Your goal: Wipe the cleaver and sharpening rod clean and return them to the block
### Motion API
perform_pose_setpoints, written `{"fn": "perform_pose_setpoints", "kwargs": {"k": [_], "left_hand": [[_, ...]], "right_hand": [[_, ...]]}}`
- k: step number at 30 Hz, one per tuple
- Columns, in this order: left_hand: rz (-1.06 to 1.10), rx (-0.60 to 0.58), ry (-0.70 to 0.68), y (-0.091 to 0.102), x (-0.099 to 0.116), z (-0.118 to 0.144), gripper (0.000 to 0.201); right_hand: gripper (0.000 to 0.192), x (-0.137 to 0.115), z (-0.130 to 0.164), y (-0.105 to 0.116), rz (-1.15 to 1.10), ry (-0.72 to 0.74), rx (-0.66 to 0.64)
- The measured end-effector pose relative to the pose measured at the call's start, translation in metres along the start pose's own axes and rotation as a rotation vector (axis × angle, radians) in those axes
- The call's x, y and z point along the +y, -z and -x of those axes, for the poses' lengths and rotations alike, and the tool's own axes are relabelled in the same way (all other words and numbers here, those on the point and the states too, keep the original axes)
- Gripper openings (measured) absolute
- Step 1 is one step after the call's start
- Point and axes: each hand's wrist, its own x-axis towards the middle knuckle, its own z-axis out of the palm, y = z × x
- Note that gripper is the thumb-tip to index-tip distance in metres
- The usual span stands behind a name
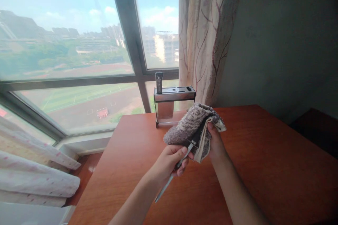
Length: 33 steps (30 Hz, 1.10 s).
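Observation:
A sharpening steel point(164, 188) slants up over the table, its thin metal rod pointing down towards me. My left hand point(175, 158) is closed round the rod below the guard. The black handle point(198, 132) lies in the fold of a grey-and-white terry cloth point(185, 123), which hides part of it. From the right, my right hand point(216, 139) is closed on the cloth around that handle, thumb on top; its other fingers are mostly hidden. Behind the cloth stands a knife block point(174, 95) with clear sides and a metal-edged top. One dark-handled piece point(158, 82) stands upright in its left end.
The reddish-brown wooden table point(126, 168) reaches under both arms. Beyond it is a large window with a dark frame point(136, 42). A patterned curtain point(206, 35) hangs at the back right, near the block. Another pale curtain point(34, 172) bunches at the lower left.

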Motion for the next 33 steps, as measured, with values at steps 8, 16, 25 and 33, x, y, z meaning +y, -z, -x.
{"fn": "perform_pose_setpoints", "kwargs": {"k": [8, 16, 25, 33], "left_hand": [[-0.409, 0.384, -0.259, 0.007, -0.011, -0.011, 0.029], [-0.291, 0.246, -0.212, 0.005, -0.009, -0.006, 0.038], [0.182, -0.053, 0.022, -0.002, -0.009, -0.002, 0.040], [-0.240, 0.305, -0.208, 0.001, -0.013, -0.008, 0.036]], "right_hand": [[0.042, 0.001, -0.006, -0.008, -0.008, 0.243, 0.157], [0.049, -0.004, -0.006, 0.005, -0.012, 0.189, 0.077], [0.054, 0.005, 0.001, 0.003, 0.094, 0.011, -0.081], [0.038, 0.010, 0.001, -0.002, 0.121, 0.129, 0.045]]}}
